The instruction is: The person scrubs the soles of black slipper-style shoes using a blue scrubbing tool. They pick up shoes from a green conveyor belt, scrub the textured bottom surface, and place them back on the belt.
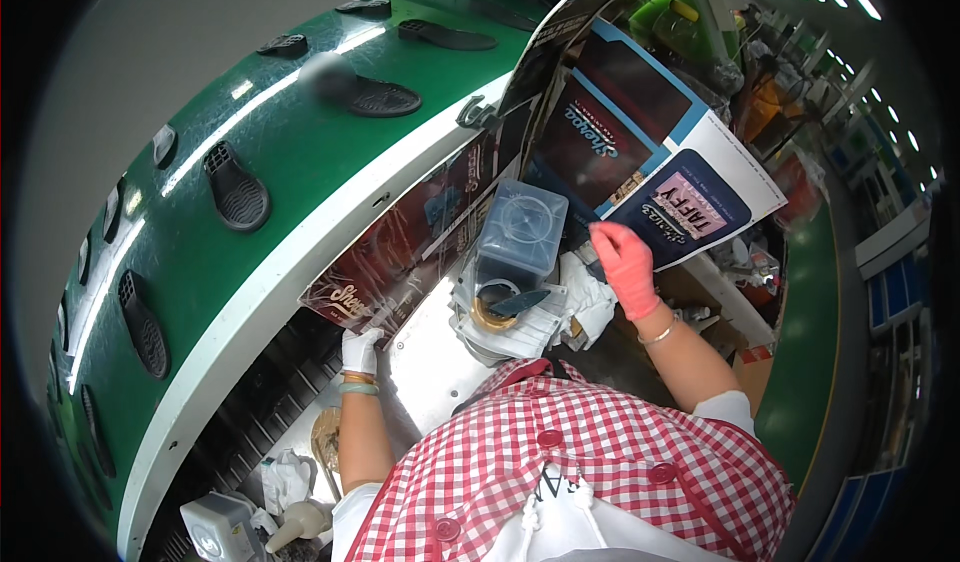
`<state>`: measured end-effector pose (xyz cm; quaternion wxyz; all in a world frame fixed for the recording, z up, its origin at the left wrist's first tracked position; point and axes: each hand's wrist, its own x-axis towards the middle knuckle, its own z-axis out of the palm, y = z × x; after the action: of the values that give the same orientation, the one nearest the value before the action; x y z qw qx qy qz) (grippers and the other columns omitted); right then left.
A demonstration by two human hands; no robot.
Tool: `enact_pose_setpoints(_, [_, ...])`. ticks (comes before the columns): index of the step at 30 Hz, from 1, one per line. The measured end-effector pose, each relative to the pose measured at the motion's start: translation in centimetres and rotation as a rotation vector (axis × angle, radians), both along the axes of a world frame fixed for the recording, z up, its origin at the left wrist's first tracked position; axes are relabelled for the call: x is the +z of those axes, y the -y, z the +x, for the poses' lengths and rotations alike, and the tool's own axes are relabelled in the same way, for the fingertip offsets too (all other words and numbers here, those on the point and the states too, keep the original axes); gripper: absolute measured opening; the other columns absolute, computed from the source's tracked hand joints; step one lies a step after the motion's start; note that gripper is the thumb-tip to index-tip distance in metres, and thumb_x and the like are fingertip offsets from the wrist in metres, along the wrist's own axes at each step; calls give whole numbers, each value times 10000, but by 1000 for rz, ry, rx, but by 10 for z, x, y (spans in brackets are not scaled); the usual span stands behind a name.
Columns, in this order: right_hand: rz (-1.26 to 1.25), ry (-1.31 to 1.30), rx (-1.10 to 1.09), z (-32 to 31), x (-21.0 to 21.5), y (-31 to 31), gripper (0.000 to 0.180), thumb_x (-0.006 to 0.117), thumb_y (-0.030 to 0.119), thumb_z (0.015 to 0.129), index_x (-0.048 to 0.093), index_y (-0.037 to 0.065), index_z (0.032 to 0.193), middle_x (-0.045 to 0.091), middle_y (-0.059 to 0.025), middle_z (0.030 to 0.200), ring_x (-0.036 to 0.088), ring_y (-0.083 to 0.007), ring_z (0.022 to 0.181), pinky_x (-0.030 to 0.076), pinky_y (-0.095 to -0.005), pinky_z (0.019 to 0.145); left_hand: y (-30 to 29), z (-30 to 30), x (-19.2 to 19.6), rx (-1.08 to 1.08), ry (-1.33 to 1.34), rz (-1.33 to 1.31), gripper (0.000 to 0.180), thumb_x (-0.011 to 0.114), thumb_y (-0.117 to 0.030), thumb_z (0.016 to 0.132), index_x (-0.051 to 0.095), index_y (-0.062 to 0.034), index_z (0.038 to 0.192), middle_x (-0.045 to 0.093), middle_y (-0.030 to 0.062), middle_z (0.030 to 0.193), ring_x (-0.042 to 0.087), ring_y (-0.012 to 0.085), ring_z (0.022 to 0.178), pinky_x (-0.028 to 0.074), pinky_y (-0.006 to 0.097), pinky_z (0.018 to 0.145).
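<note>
My left hand point(360, 352), in a white glove, is at the lower edge of a dark printed panel point(385, 262) beside the conveyor. Its fingers are curled, and whatever may be in them is hidden. Raised over the right side, my right hand point(628, 270) wears a pink glove. Its fingers are drawn together beside a white and navy printed card point(700, 197); I cannot make out anything in them. Between the hands stands a translucent plastic container point(520, 224). Below it, a roll of tan tape point(492, 312) and a dark blade-shaped piece lie on white cloths point(525, 332).
A green conveyor belt point(300, 152) curves along the left, carrying several black shoe soles point(237, 187). A blue-edged printed panel point(610, 112) stands behind the container. At lower left are a white container point(220, 527) and a beige bottle with a nozzle point(300, 524).
</note>
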<state>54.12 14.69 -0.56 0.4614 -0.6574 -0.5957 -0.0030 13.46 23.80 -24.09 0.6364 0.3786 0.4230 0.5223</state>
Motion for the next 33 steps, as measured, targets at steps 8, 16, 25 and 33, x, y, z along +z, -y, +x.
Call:
enact_pose_setpoints(8, [173,769,303,-56,122,-112,370,675,157,725,585,76,1074,583,-57,1090,557,-258,986,472,-358,833,-8,7,12,-6,29,-2,465,578,111,627,554,7,1079,606,54,1019,593,155,881,468,261,795])
enact_pose_setpoints(16, [-96,1351,360,-90,162,-192,605,771,310,625,574,141,1171,587,-47,1153,456,-255,1185,362,-395,963,-5,4,-4,6,56,17,435,590,94,625,586,1,1050,625,38,970,591,153,849,464,259,771])
enact_pose_setpoints(25, [-762,1745,215,-124,158,-216,236,706,249,697,680,165,916,653,-5,892,565,-192,970,394,-334,801,1,11,4,15,169,-3,433,571,115,635,592,3,1052,629,44,973,592,157,846,469,258,760])
enact_pose_setpoints(33, [-763,1816,248,-126,155,-211,179,698,204,695,699,140,863,659,-26,889,569,-199,964,394,-337,785,5,14,4,53,156,-17,409,578,111,641,599,1,1034,625,46,964,594,143,818,478,244,728])
